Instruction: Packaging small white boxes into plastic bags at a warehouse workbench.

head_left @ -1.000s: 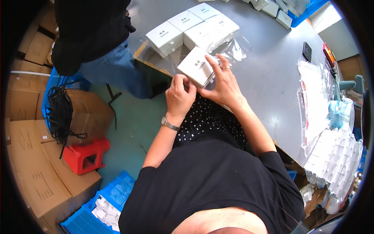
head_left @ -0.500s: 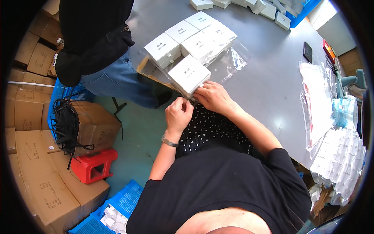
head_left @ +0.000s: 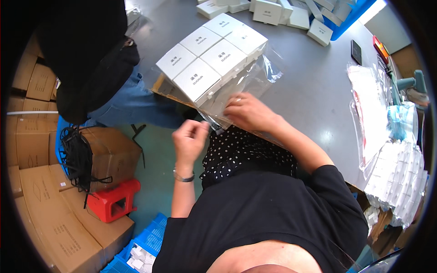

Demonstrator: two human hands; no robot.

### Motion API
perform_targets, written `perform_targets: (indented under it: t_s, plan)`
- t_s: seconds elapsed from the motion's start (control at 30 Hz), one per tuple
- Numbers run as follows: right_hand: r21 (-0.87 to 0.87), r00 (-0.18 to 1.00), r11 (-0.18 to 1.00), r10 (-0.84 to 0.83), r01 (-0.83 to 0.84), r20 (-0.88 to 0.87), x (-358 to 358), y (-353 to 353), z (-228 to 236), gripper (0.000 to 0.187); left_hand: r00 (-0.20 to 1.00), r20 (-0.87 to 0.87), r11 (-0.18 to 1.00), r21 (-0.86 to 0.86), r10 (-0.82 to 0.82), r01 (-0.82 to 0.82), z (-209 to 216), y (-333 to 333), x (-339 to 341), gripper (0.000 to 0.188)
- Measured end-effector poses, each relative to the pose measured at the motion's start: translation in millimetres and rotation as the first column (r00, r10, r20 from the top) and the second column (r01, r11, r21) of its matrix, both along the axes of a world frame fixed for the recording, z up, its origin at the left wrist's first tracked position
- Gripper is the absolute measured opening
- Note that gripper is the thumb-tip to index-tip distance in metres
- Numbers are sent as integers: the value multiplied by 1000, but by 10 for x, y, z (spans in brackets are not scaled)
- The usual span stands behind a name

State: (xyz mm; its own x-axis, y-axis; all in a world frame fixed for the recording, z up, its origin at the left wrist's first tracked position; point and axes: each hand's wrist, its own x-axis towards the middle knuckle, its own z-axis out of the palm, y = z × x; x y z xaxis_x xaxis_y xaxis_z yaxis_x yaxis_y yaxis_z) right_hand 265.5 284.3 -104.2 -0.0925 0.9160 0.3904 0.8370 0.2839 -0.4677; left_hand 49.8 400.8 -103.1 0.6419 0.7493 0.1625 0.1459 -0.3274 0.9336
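Where the six white boxes (head_left: pixel 197 78) stand: on the grey table (head_left: pixel 305 86), close to its near left edge, side by side in two rows of three.
Clear film (head_left: pixel 261 73): under and beside the boxes, wrinkled at their right, reaching over the table edge between the hands.
Left hand (head_left: pixel 189 140): off the table edge, fingers curled, thumb near the index finger; blurred, so a pinch on the film cannot be told.
Right hand (head_left: pixel 248 111): at the near edge of the table, fingers bent and close together above the film; contact cannot be told.
Table surface: smooth, with a bright glare patch at right; brown worn edging (head_left: pixel 170 93) at the left corner.
Far edge: loose white cartons (head_left: pixel 267 12) in a heap against a blue bin (head_left: pixel 350 20).
Right side of table: dark phone (head_left: pixel 356 52), red-and-orange object (head_left: pixel 381 49), clear bags (head_left: pixel 366 113), blue packet (head_left: pixel 403 122), wrapped white bundle (head_left: pixel 395 179).
Left of table: co-worker in a black top (head_left: pixel 86 59) and blue jeans (head_left: pixel 136 102).
Floor (head_left: pixel 157 175): green; red stool (head_left: pixel 109 200), black straps (head_left: pixel 75 154) on a brown box (head_left: pixel 116 154), blue crate (head_left: pixel 157 232) holding small white pieces (head_left: pixel 142 259).
Left wall side: stacked brown cartons (head_left: pixel 54 218).
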Motion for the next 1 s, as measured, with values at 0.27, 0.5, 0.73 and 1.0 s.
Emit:
perform_targets:
  t_s: [0.27,0.5,0.73,1.0]
  plan:
    - [-162,999,986,-37,33,-24,412,-284,66,14,986,-134,623,765,-95,164,451,603,1117,52]
    - [-230,1000,973,-29,31,11,465,-183,12,9,870,-493,380,801,-19,463,174,651,1301,57]
    - [-343,968,932,-27,114,249,289,-286,27,13,875,-475,318,818,-93,478,162,784,1180,55]
    - [-193,993,974,-117,121,30,93,-190,-10,14,872,-466,298,819,-150,490,206,823,1133,54]
